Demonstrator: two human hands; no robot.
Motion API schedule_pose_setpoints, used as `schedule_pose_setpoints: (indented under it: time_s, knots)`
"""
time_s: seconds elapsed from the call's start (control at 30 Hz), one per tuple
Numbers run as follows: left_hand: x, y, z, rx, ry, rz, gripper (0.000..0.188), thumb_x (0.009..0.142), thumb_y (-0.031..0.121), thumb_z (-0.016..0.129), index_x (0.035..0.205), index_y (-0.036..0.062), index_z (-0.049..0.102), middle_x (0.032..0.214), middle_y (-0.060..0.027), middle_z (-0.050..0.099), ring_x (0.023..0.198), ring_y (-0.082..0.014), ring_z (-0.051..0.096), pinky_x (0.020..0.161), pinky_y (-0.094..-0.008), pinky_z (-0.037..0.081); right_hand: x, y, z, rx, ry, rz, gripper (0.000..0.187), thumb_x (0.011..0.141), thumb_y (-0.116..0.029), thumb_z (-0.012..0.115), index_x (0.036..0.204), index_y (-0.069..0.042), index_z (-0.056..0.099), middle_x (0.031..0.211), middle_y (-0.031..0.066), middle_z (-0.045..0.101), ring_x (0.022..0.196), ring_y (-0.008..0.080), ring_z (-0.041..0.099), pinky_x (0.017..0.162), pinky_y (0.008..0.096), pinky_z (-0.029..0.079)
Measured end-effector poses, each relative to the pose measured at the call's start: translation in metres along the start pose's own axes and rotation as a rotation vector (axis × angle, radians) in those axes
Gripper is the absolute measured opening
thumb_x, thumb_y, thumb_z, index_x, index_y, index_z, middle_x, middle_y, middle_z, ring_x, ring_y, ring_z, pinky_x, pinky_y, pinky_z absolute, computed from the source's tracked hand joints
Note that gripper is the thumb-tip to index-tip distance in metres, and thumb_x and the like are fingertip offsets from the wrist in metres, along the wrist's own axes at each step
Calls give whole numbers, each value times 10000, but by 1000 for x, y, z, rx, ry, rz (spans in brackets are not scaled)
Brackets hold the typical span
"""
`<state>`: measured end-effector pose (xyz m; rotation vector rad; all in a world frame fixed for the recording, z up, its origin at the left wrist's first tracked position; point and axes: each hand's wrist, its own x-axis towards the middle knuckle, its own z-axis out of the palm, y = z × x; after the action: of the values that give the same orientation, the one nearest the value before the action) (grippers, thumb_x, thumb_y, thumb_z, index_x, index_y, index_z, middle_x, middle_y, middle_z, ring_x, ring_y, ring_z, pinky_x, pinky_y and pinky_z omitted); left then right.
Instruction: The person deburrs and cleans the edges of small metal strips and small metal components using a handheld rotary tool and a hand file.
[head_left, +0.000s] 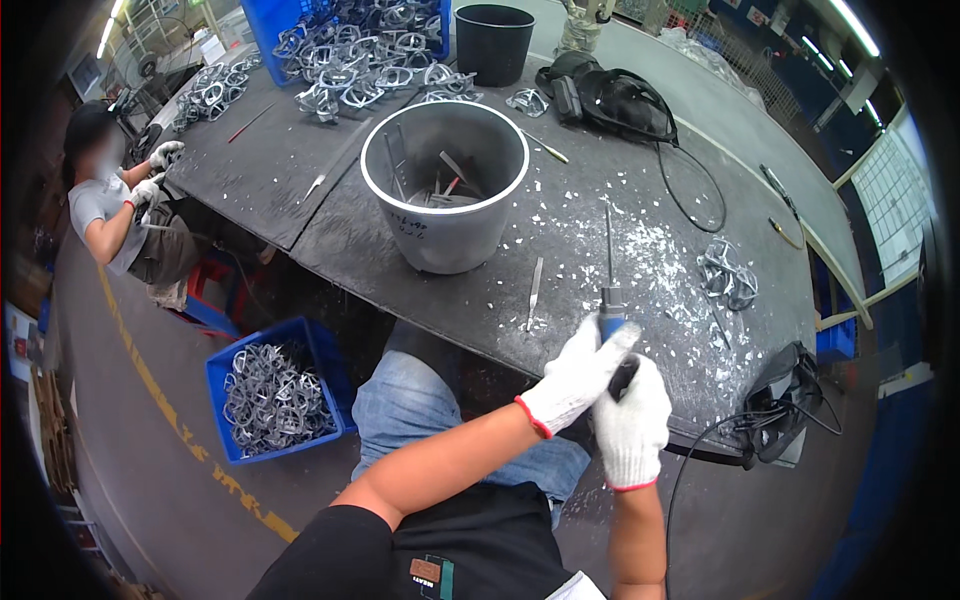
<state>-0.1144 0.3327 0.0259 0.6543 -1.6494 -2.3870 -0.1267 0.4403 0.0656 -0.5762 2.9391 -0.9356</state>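
Both gloved hands, left hand and right hand, closed on file; workpiece hidden. 2 castings just beyond grip (finished, seemingly); crate left, still full.

Your dark desk carries a grey bucket mid-surface, a loose file near its front edge, metal castings toward its right edge, white chips scattered.

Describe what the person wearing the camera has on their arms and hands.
Both hands wear white knitted work gloves with a thin red band at the cuff: the left hand and the right hand. The forearms are bare between glove and sleeve. A short black sleeve covers the left upper arm. No watch, cable or marking shows on either arm.
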Motion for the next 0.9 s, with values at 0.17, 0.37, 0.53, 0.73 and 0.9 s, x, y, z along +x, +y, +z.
schedule_pose_setpoints:
  time_s: [0.17,0.37,0.53,0.73,0.9]
  knots:
    - [-3,-13,-42,-454,-153,-91,382,1014,406,664,1190,92,533,987,-39,630,826,-142,654,702,-313,563,-17,1,-34,525,-324,109,340,914,-159,742,1196,15,665,960,98,739,853,167,697,801,309,554]
    - [-24,-1,-72,-732,-562,-154,587,977,381,706,1403,48,478,938,-65,617,633,-161,628,557,-346,561,5,1,-53,687,-478,308,305,1078,-238,496,1150,-2,677,809,33,666,622,52,526,567,219,419]
    - [-32,-5,-80,-823,-724,-157,765,938,404,744,1515,49,389,1018,-113,615,758,-199,673,637,-371,585,15,-12,-37,601,-361,100,212,1058,-107,514,1106,2,690,811,28,663,619,50,539,573,224,436]
    - [-30,-16,-79,-1056,-574,-107,713,1012,311,661,1579,145,262,1276,-101,580,1202,-222,606,1007,-435,521,18,-24,-22,553,-295,185,254,1091,-168,482,1080,-13,683,756,14,648,556,34,495,501,208,385]
    - [-26,-12,-72,-852,-413,-258,649,1016,245,651,1556,108,318,1449,-206,547,1308,-319,588,1057,-467,514,8,-10,-17,742,-213,287,279,1103,-215,487,1065,3,656,723,36,636,518,46,492,468,207,364]
